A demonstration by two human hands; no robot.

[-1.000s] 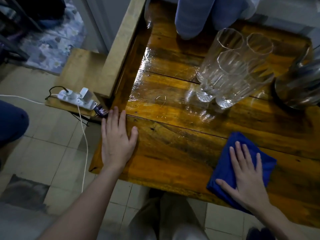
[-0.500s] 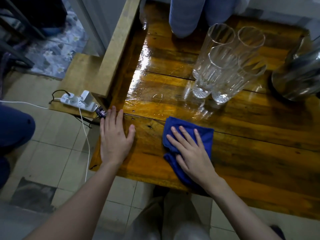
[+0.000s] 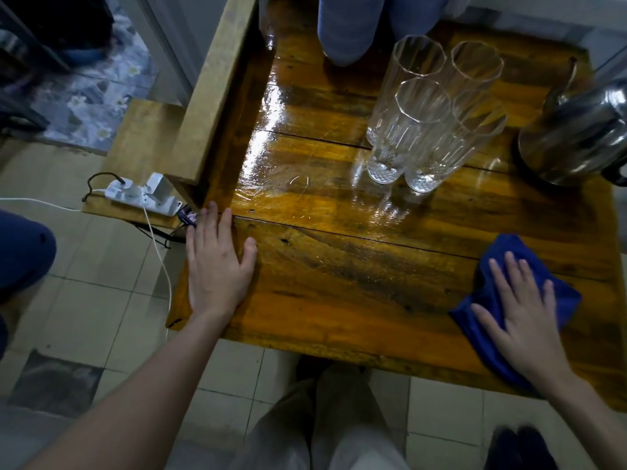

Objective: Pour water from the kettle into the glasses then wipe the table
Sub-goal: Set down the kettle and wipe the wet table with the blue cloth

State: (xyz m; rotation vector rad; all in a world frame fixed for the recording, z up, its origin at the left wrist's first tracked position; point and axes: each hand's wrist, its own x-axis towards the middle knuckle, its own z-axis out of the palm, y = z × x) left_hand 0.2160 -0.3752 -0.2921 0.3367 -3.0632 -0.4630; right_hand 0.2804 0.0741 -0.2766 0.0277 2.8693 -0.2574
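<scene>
A blue cloth [image 3: 488, 300] lies near the front right of the glossy wooden table [image 3: 339, 266]. My right hand [image 3: 529, 320] presses flat on the cloth with straight fingers. My left hand [image 3: 217, 266] rests flat on the table's front left corner. Several tall clear glasses [image 3: 431, 113] stand clustered at the back middle. A steel kettle [image 3: 583, 137] sits at the back right edge of the table. The surface in front of the glasses looks wet and shiny.
A white power strip [image 3: 142, 195] with cables lies on a low wooden shelf left of the table. A wooden beam [image 3: 213, 93] runs along the table's left side. Someone's blue-clad knees [image 3: 356, 25] are at the far edge. Tiled floor lies below.
My right hand has slid the blue cloth from the table's front middle back to the front right. The left hand has stayed in place.
</scene>
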